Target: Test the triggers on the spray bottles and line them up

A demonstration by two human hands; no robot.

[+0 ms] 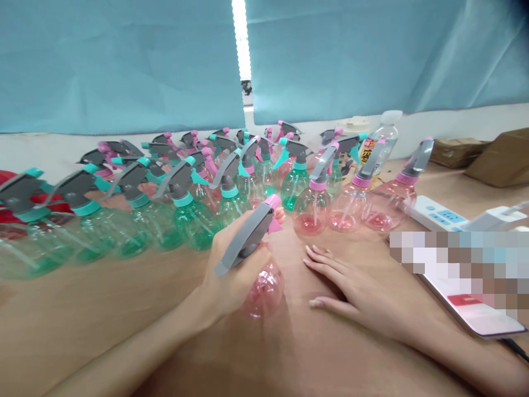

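Note:
My left hand [231,264] is wrapped round the neck of a pink spray bottle [264,289] in the middle of the table. The bottle has a grey trigger head with a pink nozzle, and its clear pink body shows below my fingers. To the right, my right hand [351,281] rests palm down on the wooden table [165,325], fingers stretched out and holding nothing. Just beyond it stands another pink spray bottle [312,212]. A green spray bottle [192,218] is beyond my left hand, to the left.
Several green and pink spray bottles stand in rows at the back and left. A clear drink bottle [384,138] stands behind them. On the right are a white power strip [433,214], a phone-like device [475,311] with a blurred screen, and brown packages [500,160].

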